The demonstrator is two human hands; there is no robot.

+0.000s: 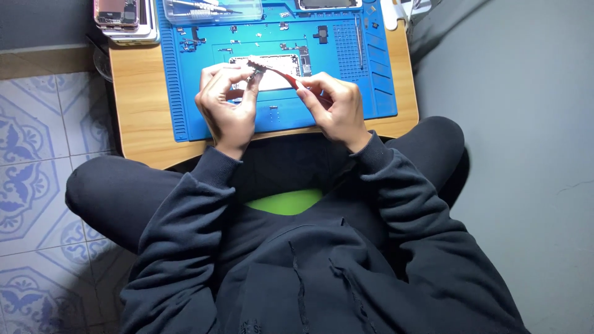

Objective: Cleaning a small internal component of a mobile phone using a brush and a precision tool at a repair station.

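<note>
My left hand (228,105) pinches a small dark electronic part (255,67) between thumb and fingers, raised just above the blue work mat (185,93). My right hand (334,106) grips red-handled tweezers (286,77), whose tip meets that part. Under both hands lies an opened phone body (278,65) with a pale inside, flat on the mat. Several tiny screws and metal pieces are scattered on the mat around it.
The mat covers a small wooden table (139,117). A clear plastic box with tools (210,9) and a stack of phone parts (120,18) sit at the far edge. Metal tweezers (359,37) lie at the mat's right. Tiled floor on the left, grey floor on the right.
</note>
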